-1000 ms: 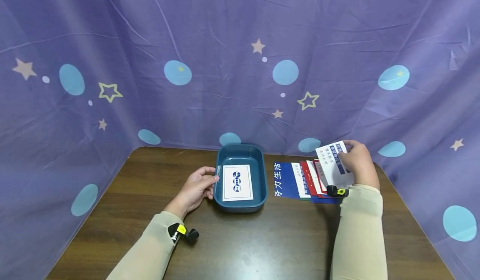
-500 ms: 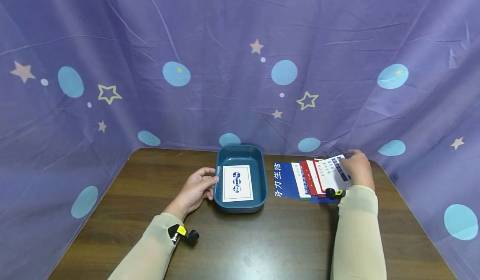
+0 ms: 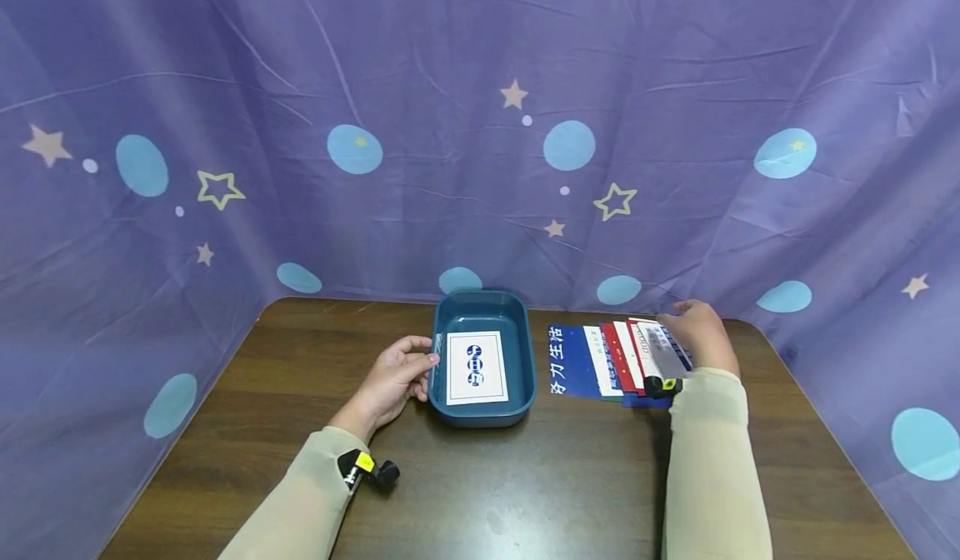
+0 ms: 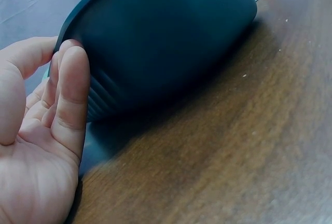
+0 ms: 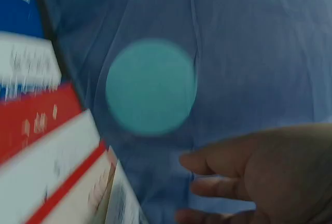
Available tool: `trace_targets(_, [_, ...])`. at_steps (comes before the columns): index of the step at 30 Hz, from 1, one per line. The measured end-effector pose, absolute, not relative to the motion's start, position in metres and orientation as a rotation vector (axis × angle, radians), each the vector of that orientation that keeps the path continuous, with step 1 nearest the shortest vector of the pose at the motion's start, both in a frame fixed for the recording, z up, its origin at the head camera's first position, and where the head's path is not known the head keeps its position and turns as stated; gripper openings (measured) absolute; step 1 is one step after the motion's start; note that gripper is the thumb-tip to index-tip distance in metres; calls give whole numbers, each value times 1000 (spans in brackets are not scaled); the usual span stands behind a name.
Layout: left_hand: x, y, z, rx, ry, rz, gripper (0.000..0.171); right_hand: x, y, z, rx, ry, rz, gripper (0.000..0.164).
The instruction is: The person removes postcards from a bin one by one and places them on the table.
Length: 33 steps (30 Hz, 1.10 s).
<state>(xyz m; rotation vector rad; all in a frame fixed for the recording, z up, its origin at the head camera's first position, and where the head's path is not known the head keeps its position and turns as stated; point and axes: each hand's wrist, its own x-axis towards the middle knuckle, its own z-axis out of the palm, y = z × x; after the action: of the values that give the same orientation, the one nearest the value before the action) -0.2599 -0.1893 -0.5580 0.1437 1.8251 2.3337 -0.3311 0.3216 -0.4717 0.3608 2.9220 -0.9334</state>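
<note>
My left hand (image 3: 392, 378) is at the left side of a dark blue rectangular tray (image 3: 519, 352), pinching its rim with the thumb on top. In the left wrist view its fingers (image 4: 71, 86) lie against the tray's outer wall (image 4: 171, 42). Inside the tray is a white card (image 3: 491, 368) with a blue round design. My right hand (image 3: 701, 335) is over the right end of an overlapping row of printed cards. A white card with a dark band (image 3: 667, 350) lies on top there. The right wrist view shows the right hand's fingers (image 5: 220, 187) spread, holding nothing, apart from the cards.
The row starts at the left with a blue card (image 3: 567, 364) bearing white characters, then white and red cards (image 3: 613, 356). All this stands on a brown wooden table (image 3: 555, 477). A purple curtain (image 3: 450, 202) with stars and dots hangs behind the table's far edge.
My right hand has lowered the white card with the dark band onto the row's right end and let go of it, shifting slightly left. The left hand stays at the tray.
</note>
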Motion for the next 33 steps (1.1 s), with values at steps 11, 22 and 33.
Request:
trace_targets(11, [-260, -187, -557, 128, 1835, 2311, 48, -321, 258, -436, -16, 2988, -975, 59])
trace_targets(22, [-258, -190, -557, 139, 1824, 2313, 48, -307, 174, -427, -350, 2944, -1080, 45])
trace_targets(33, [-259, -191, -557, 144, 1805, 2336, 42, -300, 99, -421, -557, 2869, -946, 39])
